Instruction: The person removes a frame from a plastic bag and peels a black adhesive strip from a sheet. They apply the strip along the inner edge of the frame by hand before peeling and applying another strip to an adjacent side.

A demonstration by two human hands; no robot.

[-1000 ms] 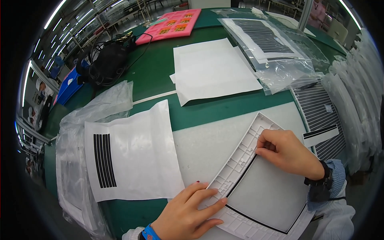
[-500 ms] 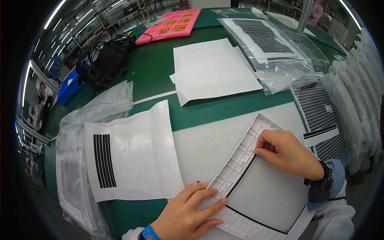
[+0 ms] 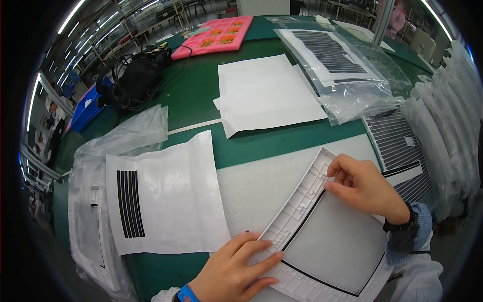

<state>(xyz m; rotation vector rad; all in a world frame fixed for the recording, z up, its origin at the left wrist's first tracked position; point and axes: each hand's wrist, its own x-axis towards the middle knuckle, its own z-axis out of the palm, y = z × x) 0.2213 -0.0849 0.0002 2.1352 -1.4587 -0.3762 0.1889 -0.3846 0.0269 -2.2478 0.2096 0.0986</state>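
White plastic frame [image 3: 297,214]: lies flat on a pale mat [image 3: 256,189] at the near edge of the green desk [image 3: 196,95], tilted diagonally, with a grey panel [image 3: 334,251] set inside a thin black border.

Left hand [image 3: 234,269]: flat and spread, fingers extended, pressing on the frame's lower left corner; nothing gripped.

Right hand [image 3: 365,186]: fingers curled, fingertips pinching at the frame's upper inner edge where the grey panel meets it; whether it grips a separate piece cannot be told. A dark watch sits on the wrist above a blue cuff.

White sheet with black stripes [image 3: 163,196]: just left of the frame, resting on clear plastic bags [image 3: 108,146].

Stack of plain white sheets [image 3: 266,93]: beyond the mat, mid-desk.

Clear bag holding striped sheets [image 3: 337,60]: far right of the desk; further striped sheets [image 3: 397,146] lie just right of the right hand.

Pink tray [image 3: 214,36]: far edge of desk.

Black bag with cables [image 3: 133,80]: far left.
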